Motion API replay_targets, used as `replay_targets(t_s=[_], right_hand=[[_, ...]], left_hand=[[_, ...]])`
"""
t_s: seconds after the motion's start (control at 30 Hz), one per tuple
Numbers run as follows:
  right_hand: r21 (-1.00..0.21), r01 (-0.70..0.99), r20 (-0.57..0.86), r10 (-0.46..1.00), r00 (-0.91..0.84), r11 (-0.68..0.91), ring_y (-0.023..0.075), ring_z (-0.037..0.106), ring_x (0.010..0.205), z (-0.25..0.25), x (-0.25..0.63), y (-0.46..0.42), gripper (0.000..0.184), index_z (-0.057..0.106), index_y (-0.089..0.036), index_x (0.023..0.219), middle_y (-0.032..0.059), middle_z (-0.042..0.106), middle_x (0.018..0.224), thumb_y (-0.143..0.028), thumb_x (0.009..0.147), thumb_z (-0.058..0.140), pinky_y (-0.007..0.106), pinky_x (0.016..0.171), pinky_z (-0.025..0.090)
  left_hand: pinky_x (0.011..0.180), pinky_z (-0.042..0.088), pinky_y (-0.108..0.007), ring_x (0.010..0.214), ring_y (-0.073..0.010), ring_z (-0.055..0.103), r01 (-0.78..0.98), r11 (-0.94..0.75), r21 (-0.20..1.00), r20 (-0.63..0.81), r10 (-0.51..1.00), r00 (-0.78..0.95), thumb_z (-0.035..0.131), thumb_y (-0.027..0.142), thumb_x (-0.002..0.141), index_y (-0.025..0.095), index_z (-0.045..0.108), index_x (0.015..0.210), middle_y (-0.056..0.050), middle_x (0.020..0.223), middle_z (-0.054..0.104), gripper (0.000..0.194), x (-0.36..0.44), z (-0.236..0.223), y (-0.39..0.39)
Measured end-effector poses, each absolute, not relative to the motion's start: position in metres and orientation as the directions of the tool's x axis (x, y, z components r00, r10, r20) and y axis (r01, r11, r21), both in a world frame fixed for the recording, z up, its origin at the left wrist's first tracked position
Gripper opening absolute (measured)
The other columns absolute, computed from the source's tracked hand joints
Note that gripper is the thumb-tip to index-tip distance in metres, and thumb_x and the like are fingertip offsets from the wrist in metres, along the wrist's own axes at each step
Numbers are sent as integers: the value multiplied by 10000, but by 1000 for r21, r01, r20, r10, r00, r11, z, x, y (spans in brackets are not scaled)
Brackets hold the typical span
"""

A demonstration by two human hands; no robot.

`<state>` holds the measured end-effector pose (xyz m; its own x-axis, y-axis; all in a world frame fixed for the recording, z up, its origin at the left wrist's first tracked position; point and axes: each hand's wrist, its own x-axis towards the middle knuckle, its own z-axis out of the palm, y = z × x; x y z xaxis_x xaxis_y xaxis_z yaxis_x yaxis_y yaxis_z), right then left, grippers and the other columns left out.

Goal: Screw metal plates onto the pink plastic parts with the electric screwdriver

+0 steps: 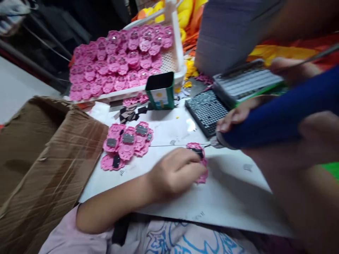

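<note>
My left hand point(176, 174) rests on the white board point(230, 197), fingers closed on a pink flower-shaped plastic piece point(196, 147) with a dark insert, pressing it flat. My right hand point(291, 148), large and blurred at the right, is wrapped round a thick blue tool point(278, 116). The tool's metal tip point(214, 143) points at the pink piece's right edge. A small heap of the same pink pieces point(127, 143) with grey inserts lies left of my left hand.
A white crate point(177, 42) full of pink pieces stands at the back. Nearby are a green tin point(160, 92), loose dark chips point(129, 113), a black grid tray point(208, 111) and a grey tray point(246, 83). A cardboard box point(45, 158) is left. Another person's sleeve point(227, 35) and hand point(292, 68) reach in top right.
</note>
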<state>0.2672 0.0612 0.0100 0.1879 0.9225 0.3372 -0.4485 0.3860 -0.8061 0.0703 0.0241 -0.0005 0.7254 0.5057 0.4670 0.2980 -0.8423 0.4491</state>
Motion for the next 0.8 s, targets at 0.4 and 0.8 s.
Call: replay_targets(t_s=[0.4, 0.8], right_hand=[[-860, -408, 325, 945, 27, 307, 218, 636, 501, 19, 262, 59, 508, 668, -312, 1073, 1, 714, 618, -493, 619, 809, 358, 419, 539], [-925, -330, 204, 979, -14, 189, 214, 674, 585, 26, 266, 52, 286, 680, -337, 1046, 1, 704, 675, -453, 788, 722, 386, 570, 575]], left_hand=[[973, 393, -563, 1236, -408, 472, 396, -842, 367, 224, 493, 840, 643, 710, 782, 171, 644, 1230, -206, 1339, 571, 700, 43, -30, 44], [1011, 337, -560, 1255, -402, 451, 441, -802, 403, 159, 535, 830, 661, 556, 849, 226, 658, 1243, -174, 1382, 547, 514, 48, -35, 42]])
